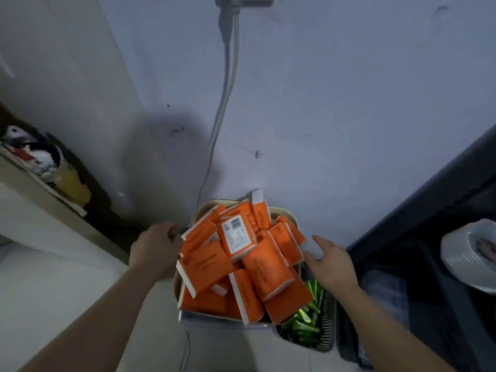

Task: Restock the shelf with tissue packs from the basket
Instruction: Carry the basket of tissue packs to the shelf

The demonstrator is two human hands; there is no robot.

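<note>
A cream basket (203, 209) is heaped with several orange tissue packs (264, 267); one pack (236, 238) lies label side up on top. My left hand (157, 247) grips the basket's left rim, fingers curled over a dark handle. On the opposite side, my right hand (331, 260) holds the right rim, its fingertips curled on a pale grey part there. The basket's near edge sits over a grey box (222, 322). Much of the rim is hidden by packs.
A pale shelf (29, 173) at the left holds cluttered items and a yellow container. A dark shelf unit (418, 216) at the right carries white plates (468, 255). A black crate of green packets (308, 322) sits below the basket. Cables (228, 84) run down the blue wall.
</note>
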